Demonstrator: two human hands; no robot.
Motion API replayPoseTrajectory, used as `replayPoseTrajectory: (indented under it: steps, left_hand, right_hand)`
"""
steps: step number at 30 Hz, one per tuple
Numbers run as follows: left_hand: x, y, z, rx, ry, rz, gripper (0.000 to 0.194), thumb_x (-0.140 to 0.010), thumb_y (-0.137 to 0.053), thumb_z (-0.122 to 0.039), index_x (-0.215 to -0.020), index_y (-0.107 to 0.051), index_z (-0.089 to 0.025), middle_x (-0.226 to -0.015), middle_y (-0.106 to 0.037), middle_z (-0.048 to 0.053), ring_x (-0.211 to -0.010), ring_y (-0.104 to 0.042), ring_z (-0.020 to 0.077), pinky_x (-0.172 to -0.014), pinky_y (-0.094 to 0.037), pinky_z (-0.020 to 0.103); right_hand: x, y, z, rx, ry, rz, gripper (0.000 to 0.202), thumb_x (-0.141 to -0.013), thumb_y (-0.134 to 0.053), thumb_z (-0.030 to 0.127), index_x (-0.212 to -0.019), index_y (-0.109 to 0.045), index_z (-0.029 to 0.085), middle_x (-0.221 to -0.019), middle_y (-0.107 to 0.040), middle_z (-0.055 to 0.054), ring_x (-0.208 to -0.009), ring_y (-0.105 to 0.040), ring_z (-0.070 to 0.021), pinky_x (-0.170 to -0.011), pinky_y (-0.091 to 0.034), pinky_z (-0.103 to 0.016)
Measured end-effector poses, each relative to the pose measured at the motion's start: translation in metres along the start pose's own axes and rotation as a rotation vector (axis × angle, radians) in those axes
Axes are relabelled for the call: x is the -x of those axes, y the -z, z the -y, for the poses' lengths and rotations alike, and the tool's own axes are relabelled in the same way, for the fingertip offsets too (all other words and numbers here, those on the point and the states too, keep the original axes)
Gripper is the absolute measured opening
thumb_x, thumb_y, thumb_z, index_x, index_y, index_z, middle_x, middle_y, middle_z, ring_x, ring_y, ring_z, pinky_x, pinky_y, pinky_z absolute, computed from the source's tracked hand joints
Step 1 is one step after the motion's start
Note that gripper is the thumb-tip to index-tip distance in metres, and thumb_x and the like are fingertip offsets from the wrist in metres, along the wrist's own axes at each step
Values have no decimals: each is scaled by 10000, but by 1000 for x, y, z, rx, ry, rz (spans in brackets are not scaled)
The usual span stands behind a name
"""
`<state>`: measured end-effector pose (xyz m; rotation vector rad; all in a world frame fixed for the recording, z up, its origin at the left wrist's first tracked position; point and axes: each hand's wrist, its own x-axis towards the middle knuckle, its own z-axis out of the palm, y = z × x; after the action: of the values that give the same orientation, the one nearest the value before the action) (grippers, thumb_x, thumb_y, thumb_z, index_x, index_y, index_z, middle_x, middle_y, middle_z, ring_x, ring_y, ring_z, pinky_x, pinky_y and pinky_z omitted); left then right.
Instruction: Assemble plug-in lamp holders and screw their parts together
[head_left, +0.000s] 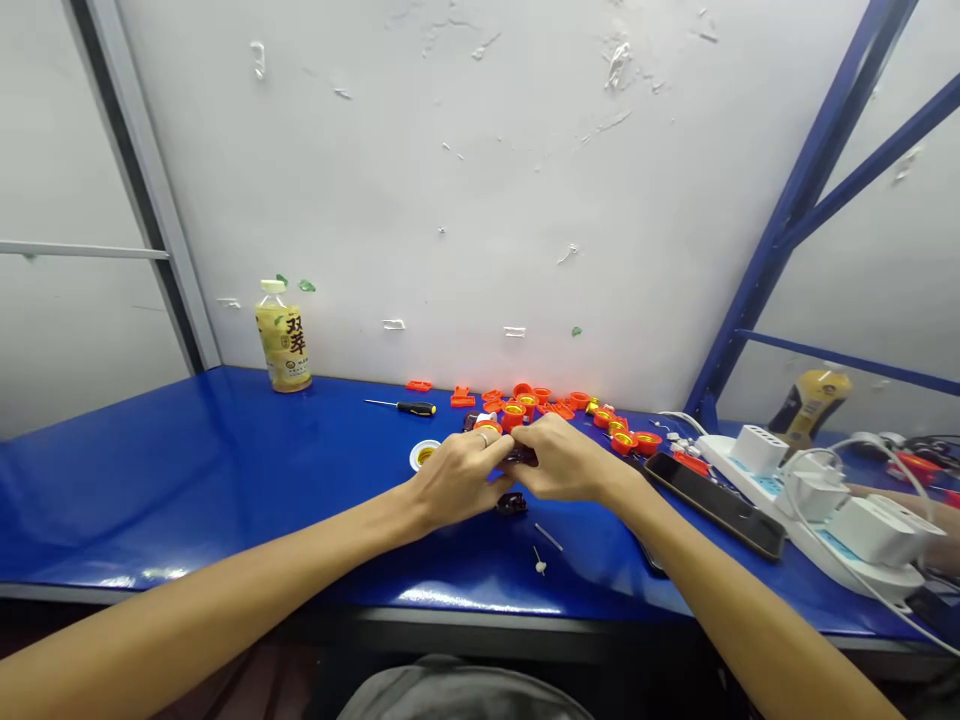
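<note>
Held piece: a small dark glossy plastic part is sitting between the two hands, above the bench, mostly hiding behind the fingers; its long axis I cannot tell.
Left hand: the ringed left hand is reaching in from the left, its fingers closing on the near-left side of the dark part.
Right hand: the right hand is coming in from the right, its fingers curling around the same part and pinching it, the tips of both hands touching or nearly so.
Second dark piece: another dark glossy piece is lying on the bench just on the wearer's side of the fingers, its longer side running roughly left to right; the left hand's fingers seem to be hovering nearer to it than the right's.
Near edge: a thin clear rod and a white piece with a pin are lying between the hands and the bench's front edge.
Beyond the hands: orange cup-shaped parts are spreading toward the wall; a white ring is resting beside the left hand, a screwdriver farther back.
Right side: a smartphone is lying beside a power strip.
</note>
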<state>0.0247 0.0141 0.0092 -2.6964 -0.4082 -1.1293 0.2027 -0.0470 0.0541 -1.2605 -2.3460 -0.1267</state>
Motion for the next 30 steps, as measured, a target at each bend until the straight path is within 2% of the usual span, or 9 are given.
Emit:
replayPoseTrajectory:
  steps: [3,6,10,14,19,21,25,30]
  left_hand:
    - [-1,1,0,72,-16,-60,138,-897,-571,-186,-1022,-630,-179,-912,-722,66,-870,-703,208,-764,-570,304]
    - [0,-1,1,161,35,-114,289,-925,-622,-298,-1192,-622,-189,-1075,-737,89,-1001,-706,225,-889,-576,340]
    - [1,-3,-1,281,167,-143,300,-886,-686,-367,-1144,-697,-215,-1035,-762,59,-904,-728,209,-820,-592,301]
    - [0,0,-5,413,171,-174,204,-845,-735,-324,-1019,-755,-219,-947,-776,29,-820,-720,180,-768,-579,267]
    - [-1,0,-10,414,200,-168,117,-837,-722,-235,-945,-767,-231,-922,-776,17,-825,-716,181,-776,-567,276]
    - [-1,1,-12,451,194,-149,108,-838,-725,-229,-937,-768,-235,-917,-778,13,-844,-721,185,-792,-571,277]
    - [-2,5,-13,470,179,-117,158,-823,-750,-221,-977,-774,-242,-931,-782,-1,-835,-723,190,-765,-574,276]
    - [-1,3,-13,531,290,-100,294,-747,-827,-250,-1036,-784,-223,-905,-789,-1,-782,-728,207,-713,-568,270]
  right_hand:
    - [1,1,1,-60,15,-73,204,-742,-578,121,-577,-474,178,-509,-484,29,-477,-328,-83,-503,-237,-252]
    - [0,5,2,-135,26,-79,191,-776,-573,122,-606,-503,172,-531,-494,36,-487,-360,-75,-508,-259,-234]
    - [2,7,0,-178,-1,-92,271,-817,-611,201,-579,-484,173,-516,-468,42,-482,-364,-71,-500,-264,-229]
    - [4,3,-4,-247,-16,-50,318,-862,-612,307,-595,-499,173,-516,-446,46,-488,-357,-74,-489,-259,-230]
    - [4,-3,-5,-292,-53,-91,300,-811,-606,238,-559,-457,172,-507,-389,51,-489,-322,-71,-476,-234,-232]
    - [4,-2,-6,-339,-69,-63,328,-819,-604,260,-550,-439,173,-510,-357,53,-490,-308,-71,-470,-223,-233]
    - [6,4,-7,-406,-105,29,381,-852,-612,346,-552,-452,173,-521,-331,56,-496,-287,-75,-468,-208,-240]
    - [8,7,-10,-405,-154,48,374,-845,-636,370,-561,-503,166,-516,-367,52,-495,-307,-77,-467,-211,-244]
